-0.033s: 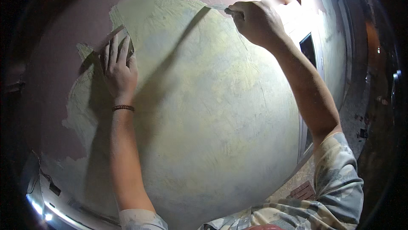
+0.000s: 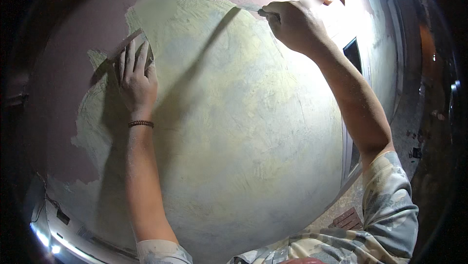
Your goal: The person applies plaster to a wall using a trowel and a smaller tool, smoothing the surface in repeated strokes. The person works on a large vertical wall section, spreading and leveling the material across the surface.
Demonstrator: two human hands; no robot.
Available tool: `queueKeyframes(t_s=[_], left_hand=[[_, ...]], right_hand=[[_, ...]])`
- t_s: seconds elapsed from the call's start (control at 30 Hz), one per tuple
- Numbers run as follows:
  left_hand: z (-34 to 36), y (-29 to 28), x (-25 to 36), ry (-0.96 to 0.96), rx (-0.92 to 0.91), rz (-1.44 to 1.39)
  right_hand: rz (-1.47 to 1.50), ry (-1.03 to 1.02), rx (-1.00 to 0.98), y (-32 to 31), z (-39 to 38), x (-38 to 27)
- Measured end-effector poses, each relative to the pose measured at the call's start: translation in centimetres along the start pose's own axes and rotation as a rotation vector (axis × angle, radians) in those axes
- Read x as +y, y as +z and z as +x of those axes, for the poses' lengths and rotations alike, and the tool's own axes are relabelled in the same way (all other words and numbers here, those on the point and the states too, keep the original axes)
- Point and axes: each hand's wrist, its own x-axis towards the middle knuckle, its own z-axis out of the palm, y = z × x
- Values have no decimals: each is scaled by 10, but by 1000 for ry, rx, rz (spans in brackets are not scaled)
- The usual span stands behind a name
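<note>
Wall fills most of the view, coated in a wide patch of pale greenish-yellow plaster; bare pinkish-mauve surface shows round the patch at the top and down the left side.

Left hand: laid flat against the wall, fingers straight and close together pointing up, pressing on a flat scraper blade. The blade pokes out above and to the left of the fingertips, tilted, right at the ragged left edge of the plaster where it meets the mauve. A dark beaded bracelet sits on the wrist just below the hand.

Right hand: raised high, closed in a fist-like grip round the handle of a second putty knife. Its thin blade sticks out to the left of the knuckles and touches the wall at the top edge of the plaster patch. Handle itself hidden inside the grip.

The two tools are well apart, one at each upper corner of the coated area, each at the boundary of plaster and bare wall.

A long shadow of the right arm runs diagonally across the plaster between the hands. Strong glare upper right, beside a dark window opening. Patterned sleeve on the right arm, lower right
</note>
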Motion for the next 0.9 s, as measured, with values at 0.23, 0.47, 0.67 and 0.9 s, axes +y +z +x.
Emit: queueKeyframes(t_s=[0.23,0.47,0.67,0.9], left_hand=[[1,2,-2,-11,3,-29],[4,1,1,-1,27,-15],[-3,9,-23,173,-119,232],[2,51,-52,392,260,-47]], right_hand=[[-24,-45,115,-23,26,-11],[-18,-214,146,-9,49,-5],[-36,-52,-1,19,41,1],[253,-146,75,68,-75,33]])
